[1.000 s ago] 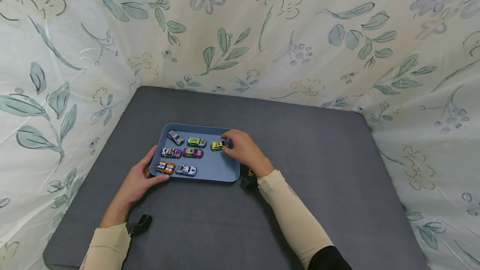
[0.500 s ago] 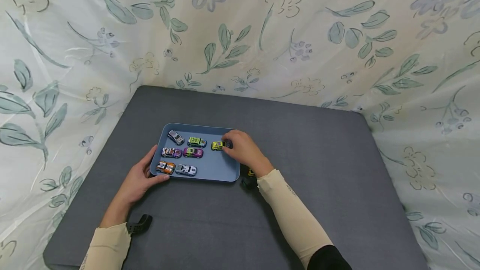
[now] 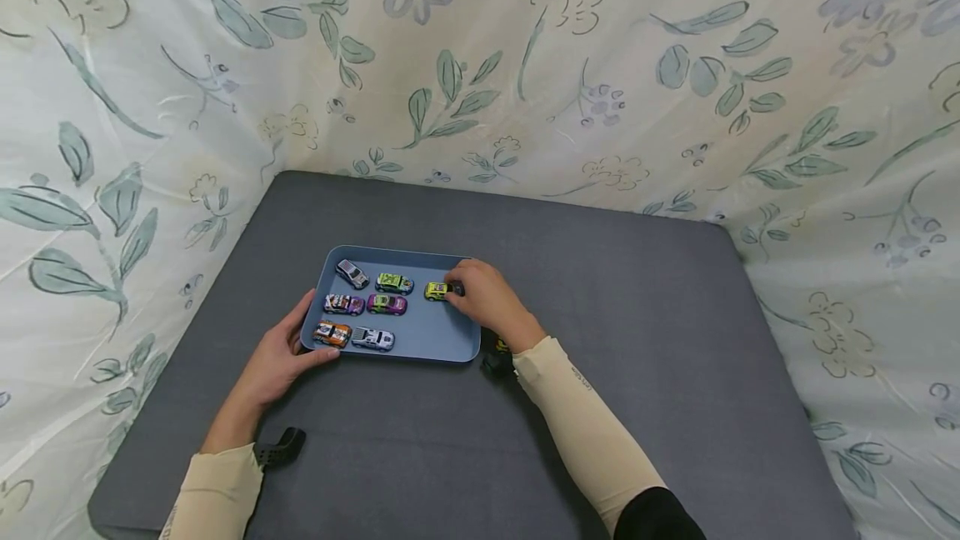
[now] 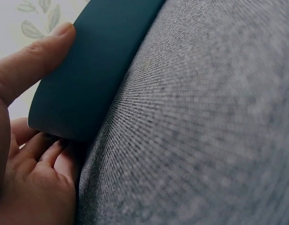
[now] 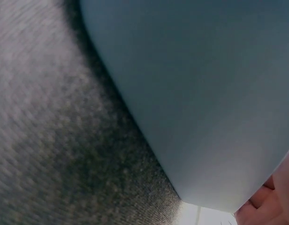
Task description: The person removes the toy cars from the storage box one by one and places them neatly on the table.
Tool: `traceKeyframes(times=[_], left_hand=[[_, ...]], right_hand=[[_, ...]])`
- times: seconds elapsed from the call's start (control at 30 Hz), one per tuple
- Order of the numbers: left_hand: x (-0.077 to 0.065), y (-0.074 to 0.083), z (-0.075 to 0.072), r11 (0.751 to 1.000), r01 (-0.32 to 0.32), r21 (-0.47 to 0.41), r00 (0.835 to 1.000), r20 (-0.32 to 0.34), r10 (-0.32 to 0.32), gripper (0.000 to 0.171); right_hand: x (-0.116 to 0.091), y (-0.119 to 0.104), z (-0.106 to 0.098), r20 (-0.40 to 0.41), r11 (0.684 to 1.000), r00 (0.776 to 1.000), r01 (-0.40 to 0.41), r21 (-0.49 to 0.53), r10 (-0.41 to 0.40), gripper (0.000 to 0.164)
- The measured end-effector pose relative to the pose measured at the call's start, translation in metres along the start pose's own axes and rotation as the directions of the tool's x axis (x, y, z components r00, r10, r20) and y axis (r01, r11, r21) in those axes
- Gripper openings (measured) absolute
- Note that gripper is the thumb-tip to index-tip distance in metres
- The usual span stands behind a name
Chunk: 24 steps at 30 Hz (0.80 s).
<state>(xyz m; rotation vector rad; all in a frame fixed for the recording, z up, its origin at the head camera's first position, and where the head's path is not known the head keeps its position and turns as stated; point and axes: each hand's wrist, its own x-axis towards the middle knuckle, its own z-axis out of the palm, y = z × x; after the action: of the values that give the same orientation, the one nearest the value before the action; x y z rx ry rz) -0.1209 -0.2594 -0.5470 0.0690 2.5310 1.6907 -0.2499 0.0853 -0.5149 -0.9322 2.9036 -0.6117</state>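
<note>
A blue-grey tray [image 3: 420, 344] rests on the grey table, holding several small toy cars. My left hand [image 3: 273, 365] grips its left end; in the left wrist view the thumb [image 4: 50, 47] lies against the tray's wall [image 4: 83, 79] and curled fingers show by its corner. My right hand [image 3: 491, 298] reaches over the tray's right end and pinches a yellow toy car [image 3: 436, 292], whose right part is covered by fingers. In the right wrist view the tray's wall [image 5: 196, 103] hides most of that hand, and the car is out of sight.
In the tray's left half are a silver car [image 3: 352, 273], a green car [image 3: 394, 283], two purple cars [image 3: 344, 304], an orange car [image 3: 332, 333] and a white-blue car [image 3: 372, 339]. A floral curtain [image 3: 480, 132] surrounds the grey table [image 3: 600, 273]. A dark object [image 3: 495, 361] sits by the right wrist.
The yellow car has shifted very slightly right between my right fingers. My left hand has kept its hold on the tray, and the other cars stay in their places.
</note>
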Motion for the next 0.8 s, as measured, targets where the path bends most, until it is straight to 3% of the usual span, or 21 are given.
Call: traceKeyframes(times=[0.3,0.8], left_hand=[[-0.0010,0.0067,-0.0017,1.000,0.013,0.005,1.000,0.004,-0.013,0.110],[-0.0012,0.0023,0.0001,1.000,0.006,-0.021,1.000,0.003,-0.006,0.110]], right_hand=[[-0.0001,-0.0027,-0.0023,-0.001,1.000,1.000,-0.013,0.007,0.013,0.022],[-0.0032,-0.0051,-0.0070,-0.042,1.000,0.999,0.008,0.016,-0.007,0.020]])
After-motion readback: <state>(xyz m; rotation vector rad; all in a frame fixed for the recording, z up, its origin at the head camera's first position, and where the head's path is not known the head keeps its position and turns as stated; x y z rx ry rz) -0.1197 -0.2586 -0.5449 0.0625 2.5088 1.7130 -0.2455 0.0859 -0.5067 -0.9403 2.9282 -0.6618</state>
